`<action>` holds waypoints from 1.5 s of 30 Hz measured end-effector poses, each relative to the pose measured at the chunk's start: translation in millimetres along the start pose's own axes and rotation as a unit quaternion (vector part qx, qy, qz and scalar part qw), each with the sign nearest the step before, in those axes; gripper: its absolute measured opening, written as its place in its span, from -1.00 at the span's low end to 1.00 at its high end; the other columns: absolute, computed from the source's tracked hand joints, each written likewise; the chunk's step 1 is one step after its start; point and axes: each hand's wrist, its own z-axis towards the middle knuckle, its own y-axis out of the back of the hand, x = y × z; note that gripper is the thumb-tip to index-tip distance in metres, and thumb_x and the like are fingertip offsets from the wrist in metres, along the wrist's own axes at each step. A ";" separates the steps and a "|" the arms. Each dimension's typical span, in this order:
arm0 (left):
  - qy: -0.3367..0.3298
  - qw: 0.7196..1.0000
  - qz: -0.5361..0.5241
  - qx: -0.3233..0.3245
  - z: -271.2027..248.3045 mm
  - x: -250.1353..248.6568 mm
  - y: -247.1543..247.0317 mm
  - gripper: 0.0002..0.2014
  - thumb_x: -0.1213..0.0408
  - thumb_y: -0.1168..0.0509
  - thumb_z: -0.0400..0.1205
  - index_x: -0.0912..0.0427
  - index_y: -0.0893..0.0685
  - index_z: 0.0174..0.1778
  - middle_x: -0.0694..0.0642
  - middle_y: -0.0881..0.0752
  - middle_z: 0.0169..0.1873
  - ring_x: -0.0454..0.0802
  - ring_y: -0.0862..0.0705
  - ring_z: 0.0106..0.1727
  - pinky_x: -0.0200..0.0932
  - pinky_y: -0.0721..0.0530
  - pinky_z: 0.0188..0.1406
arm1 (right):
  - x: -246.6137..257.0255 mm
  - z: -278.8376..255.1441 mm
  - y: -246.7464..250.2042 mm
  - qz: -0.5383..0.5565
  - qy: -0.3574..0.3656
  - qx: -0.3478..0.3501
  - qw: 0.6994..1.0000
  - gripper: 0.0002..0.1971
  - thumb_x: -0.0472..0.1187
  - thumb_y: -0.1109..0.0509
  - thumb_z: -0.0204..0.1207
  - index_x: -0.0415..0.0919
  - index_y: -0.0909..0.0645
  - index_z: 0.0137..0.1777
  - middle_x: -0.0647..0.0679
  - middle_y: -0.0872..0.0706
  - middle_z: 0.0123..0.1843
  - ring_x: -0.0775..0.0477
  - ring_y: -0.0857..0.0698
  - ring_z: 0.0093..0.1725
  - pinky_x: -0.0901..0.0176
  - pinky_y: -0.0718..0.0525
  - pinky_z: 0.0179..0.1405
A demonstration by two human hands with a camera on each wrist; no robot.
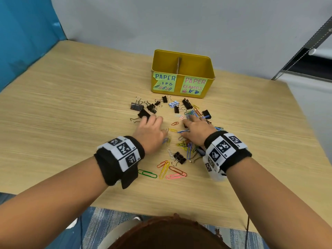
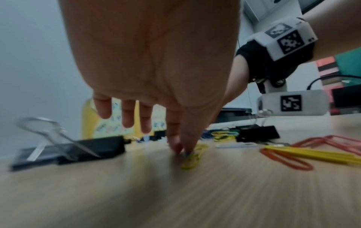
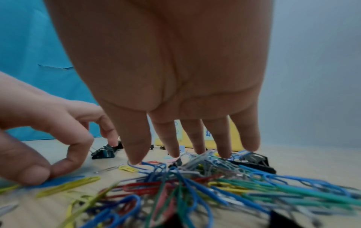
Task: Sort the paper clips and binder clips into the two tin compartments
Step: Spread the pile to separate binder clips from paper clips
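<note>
A yellow tin (image 1: pixel 210 69) with a middle divider (image 1: pixel 178 65) stands at the back of the table; its left label reads paper clips, its right one paper clamps. Coloured paper clips (image 1: pixel 164 168) and black binder clips (image 1: pixel 179 157) lie scattered in front of it. My left hand (image 1: pixel 162 135) pinches a yellow paper clip (image 2: pixel 192 160) against the table between thumb and index finger, a blue clip (image 3: pixel 58 182) under the thumb; its other fingers are stretched out. My right hand (image 1: pixel 190 126) hovers with straight, spread fingers (image 3: pixel 171 146), tips touching a tangled pile of paper clips (image 3: pixel 205 185).
A large black binder clip (image 2: pixel 87 148) lies just left of my left hand. More binder clips (image 1: pixel 186 103) sit between the hands and the tin. A blue panel (image 1: pixel 23 42) stands at the left; the table edge runs close to my body.
</note>
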 end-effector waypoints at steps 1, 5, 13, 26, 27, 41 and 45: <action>-0.027 0.999 -0.033 0.010 5.1 -4.2 0.6 -0.66 0.00 -0.11 0.65 0.05 -0.62 0.21 0.20 -0.33 0.49 0.22 -0.24 0.53 0.22 -0.23 0.51 | -5.6 1.6 -0.3 0.028 0.004 -0.016 0.999 -0.43 -0.01 -0.18 0.63 -0.06 -0.20 0.62 -0.14 -0.10 0.70 -0.28 -0.16 0.65 -0.25 -0.26 0.60; -0.036 0.992 -0.117 -0.031 32.2 -10.0 14.9 -0.65 0.07 -0.11 0.68 -0.02 -0.50 0.38 0.17 -0.24 0.57 0.16 -0.15 0.61 0.24 -0.09 0.59 | -25.7 8.3 3.0 0.103 0.009 -0.124 0.987 -0.57 -0.21 -0.19 0.60 -0.15 -0.47 0.48 -0.17 -0.42 0.56 -0.24 -0.45 0.50 -0.13 -0.43 0.51; -0.028 0.993 0.002 0.112 83.8 18.0 25.0 -0.37 -0.05 0.02 0.70 0.03 0.06 0.65 -0.01 0.09 0.68 0.11 0.13 0.69 0.34 0.14 0.59 | -34.9 26.2 11.2 0.043 -0.010 -0.026 0.999 -0.53 -0.17 -0.12 0.61 -0.06 -0.37 0.53 -0.15 -0.40 0.58 -0.24 -0.38 0.54 -0.21 -0.40 0.51; 0.051 0.996 -0.032 0.063 69.9 33.2 23.9 -0.32 0.16 -0.08 0.68 0.12 0.14 0.65 0.11 0.11 0.68 0.17 0.15 0.69 0.34 0.17 0.59 | -7.8 53.1 42.4 0.068 0.020 -0.069 0.995 -0.29 -0.47 -0.12 0.55 0.02 -0.07 0.65 0.01 -0.21 0.69 -0.20 -0.12 0.68 -0.37 -0.16 0.59; 0.044 0.997 -0.044 0.046 71.6 29.3 23.0 -0.32 0.21 -0.08 0.68 0.11 0.14 0.65 0.11 0.11 0.68 0.16 0.14 0.69 0.32 0.15 0.60 | -12.9 52.4 43.9 0.076 0.013 -0.082 0.994 -0.31 -0.47 -0.10 0.56 0.00 -0.09 0.65 0.00 -0.20 0.69 -0.19 -0.13 0.67 -0.35 -0.16 0.60; -0.065 0.972 -0.163 0.155 64.0 3.7 30.2 -0.46 0.45 -0.16 0.60 -0.04 -0.40 0.49 0.09 -0.43 0.06 0.13 -0.53 0.27 -0.18 -0.43 0.06 | -51.4 -21.9 19.9 0.076 0.049 -0.034 0.995 -0.43 -0.52 -0.09 0.51 -0.12 -0.49 0.47 -0.19 -0.55 0.48 -0.15 -0.51 0.46 0.09 -0.45 0.43; -0.064 0.980 -0.134 0.132 62.3 -6.6 24.2 -0.36 0.36 -0.08 0.67 -0.17 -0.02 0.62 0.24 -0.41 0.31 0.20 -0.56 0.23 -0.02 -0.60 0.18 | -34.5 -15.6 6.6 0.069 0.053 -0.038 0.995 -0.35 -0.53 -0.07 0.51 -0.02 -0.37 0.56 -0.30 -0.58 0.37 -0.23 -0.57 0.36 0.01 -0.54 0.31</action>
